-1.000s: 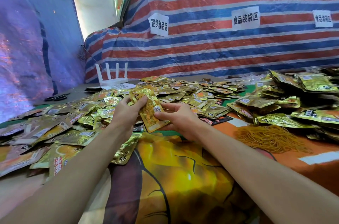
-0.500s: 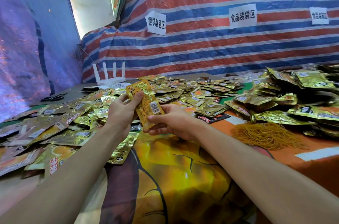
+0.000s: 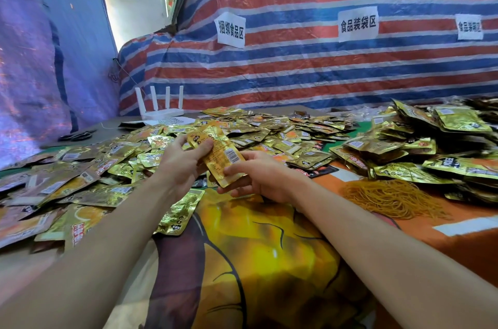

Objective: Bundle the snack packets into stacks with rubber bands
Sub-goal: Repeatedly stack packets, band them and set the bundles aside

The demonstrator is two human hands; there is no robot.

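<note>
Gathering gold packets (image 3: 219, 154) into a stack, held just above the loose pile (image 3: 269, 129)
Left hand (image 3: 180, 164) pinches the top edge, right hand (image 3: 260, 180) the bottom, barcode up — next, probably, a reach right to the rubber bands (image 3: 393, 196). Wall signs (image 3: 231, 30) read 捆绑食品区 and 食品装袋区; packet print unreadable

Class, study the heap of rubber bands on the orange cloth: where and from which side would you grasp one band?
Probably pinch a stray loop at the left edge of the rubber band heap, from above: the bands lie flat and tangled, sparsest there, nearest the right hand holding the packet stack.
</note>
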